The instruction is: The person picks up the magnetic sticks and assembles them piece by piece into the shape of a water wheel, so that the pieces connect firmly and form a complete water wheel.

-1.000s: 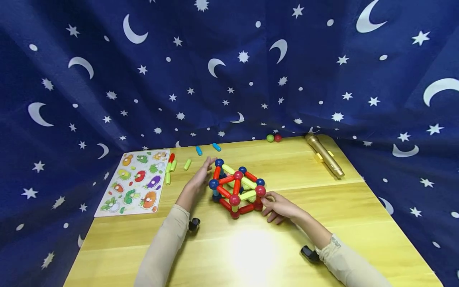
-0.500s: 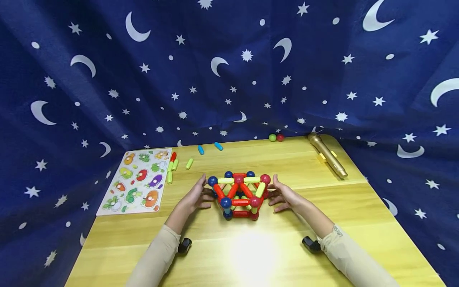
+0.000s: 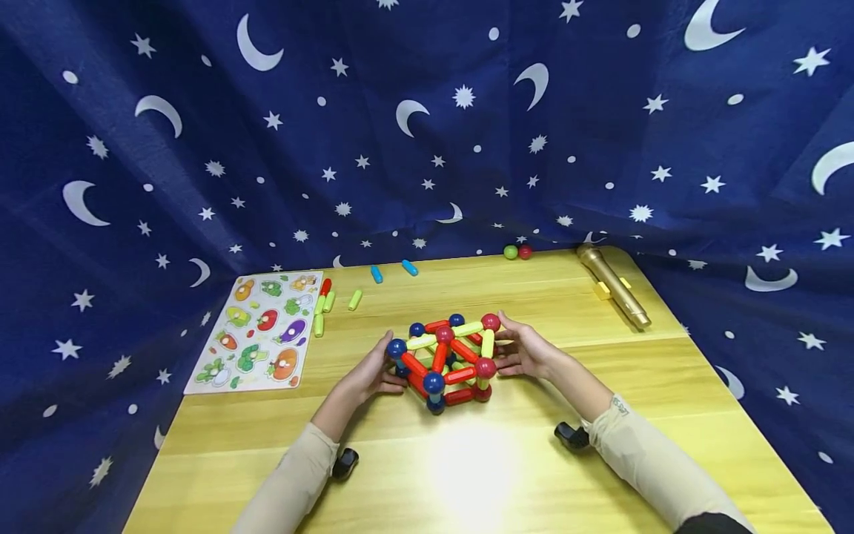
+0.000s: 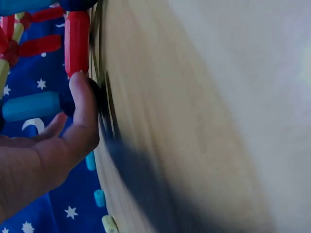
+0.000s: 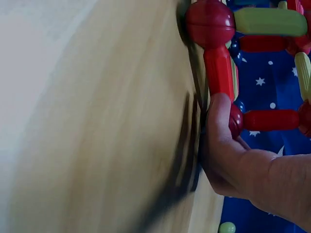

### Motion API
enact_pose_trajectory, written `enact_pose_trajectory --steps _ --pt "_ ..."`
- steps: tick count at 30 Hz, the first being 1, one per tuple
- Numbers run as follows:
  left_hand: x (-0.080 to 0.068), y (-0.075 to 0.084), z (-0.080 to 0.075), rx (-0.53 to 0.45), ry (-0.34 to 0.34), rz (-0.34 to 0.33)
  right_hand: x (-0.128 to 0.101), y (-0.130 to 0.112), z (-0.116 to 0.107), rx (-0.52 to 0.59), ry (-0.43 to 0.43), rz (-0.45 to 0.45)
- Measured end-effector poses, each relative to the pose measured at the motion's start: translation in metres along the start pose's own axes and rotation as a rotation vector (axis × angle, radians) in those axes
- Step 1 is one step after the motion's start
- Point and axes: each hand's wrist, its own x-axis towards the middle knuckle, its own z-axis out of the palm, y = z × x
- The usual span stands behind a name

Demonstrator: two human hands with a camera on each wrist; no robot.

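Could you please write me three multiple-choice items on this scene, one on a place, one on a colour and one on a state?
1. Where does the fruit peg puzzle lie on the table?
A. left side
B. right side
C. under the rod-and-ball frame

2. What colours are the two loose balls at the far edge?
A. blue and yellow
B. green and red
C. both blue

3. How is the rod-and-ball frame held?
A. left hand alone
B. untouched
C. both hands at its sides

Answers: 1 A, it lies by the left edge. 2 B, one green, one red. 3 C, the left hand and right hand flank it.
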Motion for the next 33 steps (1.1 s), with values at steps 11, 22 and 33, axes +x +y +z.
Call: enact_pose_trajectory --steps 11,22,33 --pt "0.019 0.008 -0.017 0.059 -0.064 -0.127 0.005 0.002 -0.007 -0.130 0.012 0.010" --pt "0.026 0.015 -0.017 0.095 -0.089 -0.131 0.020 -0.009 -0.014 -0.291 0.013 0.101" --pt "0.031 0.017 -0.020 0.119 -0.044 -0.102 0.021 -0.008 -0.015 -0.244 0.027 0.048"
